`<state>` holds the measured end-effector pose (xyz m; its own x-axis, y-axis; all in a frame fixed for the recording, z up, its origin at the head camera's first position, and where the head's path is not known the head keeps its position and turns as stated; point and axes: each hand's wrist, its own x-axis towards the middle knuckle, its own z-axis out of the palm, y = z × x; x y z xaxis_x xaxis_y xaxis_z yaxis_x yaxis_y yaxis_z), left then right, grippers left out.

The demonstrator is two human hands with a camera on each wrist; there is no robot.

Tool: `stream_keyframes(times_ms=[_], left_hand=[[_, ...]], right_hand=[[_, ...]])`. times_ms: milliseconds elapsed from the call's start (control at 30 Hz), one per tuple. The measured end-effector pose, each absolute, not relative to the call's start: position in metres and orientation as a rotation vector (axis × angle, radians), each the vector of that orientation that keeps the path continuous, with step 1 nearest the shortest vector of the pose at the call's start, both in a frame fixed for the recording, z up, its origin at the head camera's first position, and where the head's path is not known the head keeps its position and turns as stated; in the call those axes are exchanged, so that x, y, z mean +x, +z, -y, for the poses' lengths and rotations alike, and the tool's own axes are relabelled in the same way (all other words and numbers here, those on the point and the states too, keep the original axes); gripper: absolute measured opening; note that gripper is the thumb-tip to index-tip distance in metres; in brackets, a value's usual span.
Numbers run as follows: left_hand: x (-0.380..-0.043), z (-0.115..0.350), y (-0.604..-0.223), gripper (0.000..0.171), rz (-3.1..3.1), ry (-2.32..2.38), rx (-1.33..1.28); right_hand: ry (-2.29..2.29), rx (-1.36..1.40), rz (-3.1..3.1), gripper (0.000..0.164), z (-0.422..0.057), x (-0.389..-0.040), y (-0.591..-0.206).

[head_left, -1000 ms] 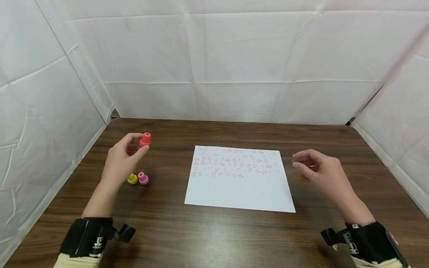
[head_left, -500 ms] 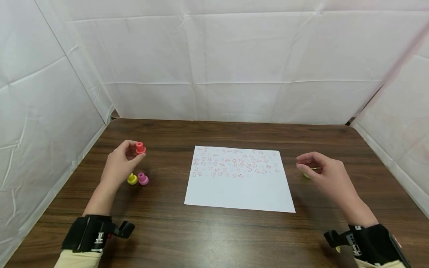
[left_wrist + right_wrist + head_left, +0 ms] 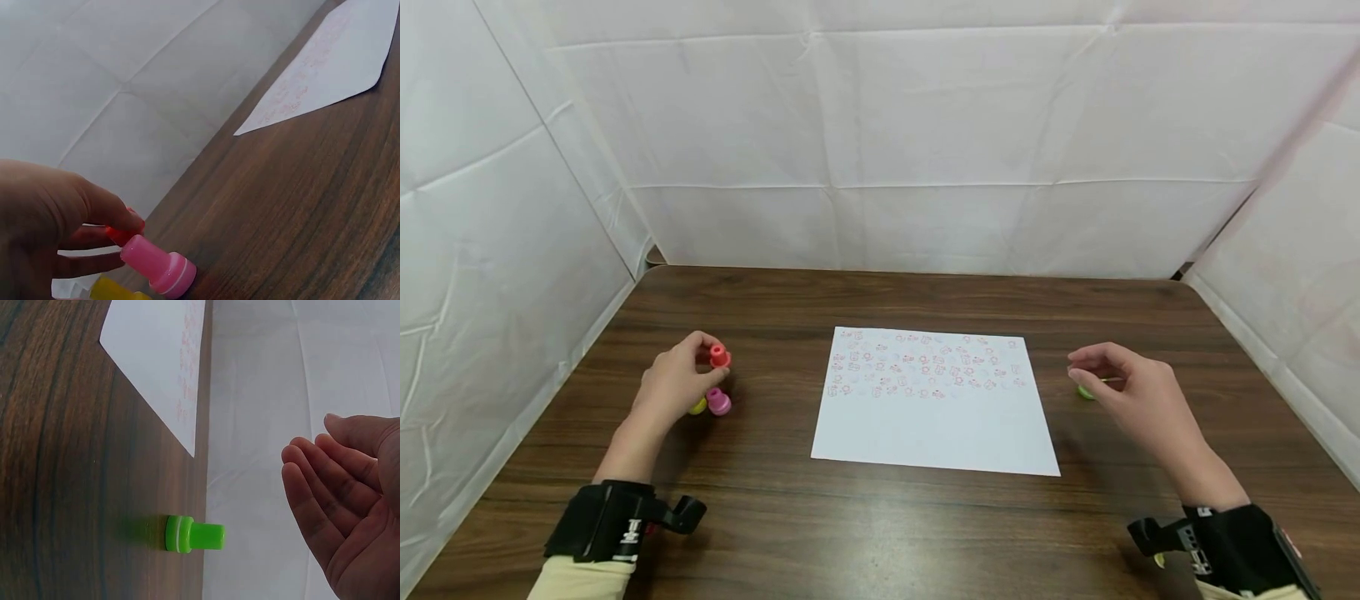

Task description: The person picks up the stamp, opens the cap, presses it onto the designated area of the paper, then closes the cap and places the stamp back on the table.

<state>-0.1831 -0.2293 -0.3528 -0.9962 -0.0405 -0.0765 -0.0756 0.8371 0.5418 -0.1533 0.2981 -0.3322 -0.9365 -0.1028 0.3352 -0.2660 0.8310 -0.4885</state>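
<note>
My left hand [image 3: 672, 382] pinches a small red stamp [image 3: 719, 356] between thumb and fingertips, low over the table's left part. Just in front of it a pink stamp [image 3: 718, 402] stands upright. Beside that, a yellow stamp [image 3: 697, 407] is partly covered by the hand. The left wrist view has the red stamp [image 3: 125, 232] half hidden behind the pink one [image 3: 157, 267]. My right hand [image 3: 1131, 400] hovers with relaxed, bent fingers and nothing in it. Below it a green stamp [image 3: 194, 535] stands on the table, mostly hidden in the head view.
Between the hands lies a white sheet of paper [image 3: 936, 433], its upper half covered in rows of small reddish stamped prints. The dark wooden table [image 3: 880, 533] is bordered by white cloth walls [image 3: 940, 125] at the back and both sides.
My left hand has come down and nearer with the red stamp, to just behind the pink one. The right hand has shifted slightly right and nearer, and the green stamp now shows beneath it.
</note>
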Motion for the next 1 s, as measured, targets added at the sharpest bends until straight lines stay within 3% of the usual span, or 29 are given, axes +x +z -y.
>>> stream_keyframes(times_ms=[1000], left_hand=[[-0.188, 0.221, -0.364, 0.035, -2.941, 0.656, -0.123]], right_hand=[[0.73, 0.222, 2.759, 0.023, -0.314, -0.157, -0.339]])
